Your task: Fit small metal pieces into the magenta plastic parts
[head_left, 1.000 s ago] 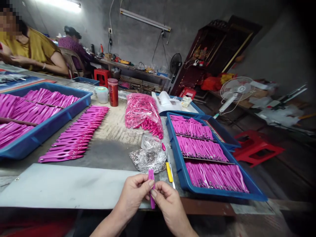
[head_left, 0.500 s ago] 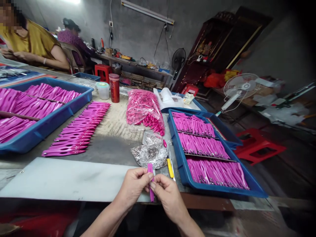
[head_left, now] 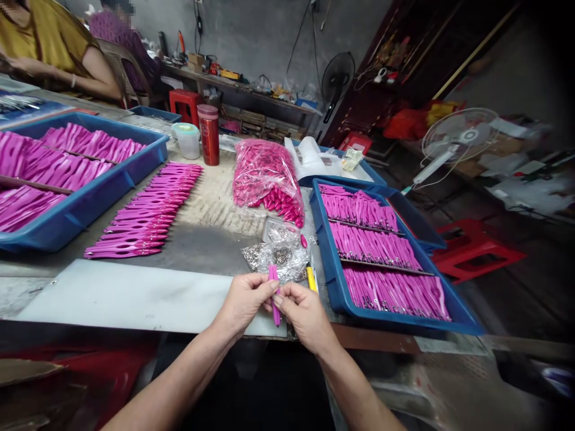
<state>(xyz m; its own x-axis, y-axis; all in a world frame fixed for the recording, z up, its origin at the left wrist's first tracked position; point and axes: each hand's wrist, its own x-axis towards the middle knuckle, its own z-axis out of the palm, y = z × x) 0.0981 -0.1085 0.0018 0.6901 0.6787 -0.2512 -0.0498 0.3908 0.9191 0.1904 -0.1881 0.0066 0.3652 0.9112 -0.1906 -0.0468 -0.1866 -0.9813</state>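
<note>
My left hand (head_left: 246, 299) pinches a slim pink plastic piece (head_left: 274, 273) that stands nearly upright at the table's front edge. The fingertips of my right hand (head_left: 304, 310) are closed on the same piece, lower down. Just beyond the hands lies a clear plastic bag of small metal parts (head_left: 282, 257). A yellow-handled tool (head_left: 311, 279) is partly hidden behind my right hand. Farther back sits a bag of small dark pink parts (head_left: 268, 176). To the left, a row of pink pieces (head_left: 144, 212) lies side by side on the table.
A blue tray (head_left: 335, 287) of pink pieces is at the right, another blue tray (head_left: 67, 224) at the left. A white board (head_left: 130, 296) lies along the front edge. A red tumbler (head_left: 209, 136) and a lidded tub (head_left: 187, 141) stand behind. Two people sit at the back left.
The camera view has tilted down, so the table and hands appear higher in the picture. Both hands keep hold of the pink piece, with little other change.
</note>
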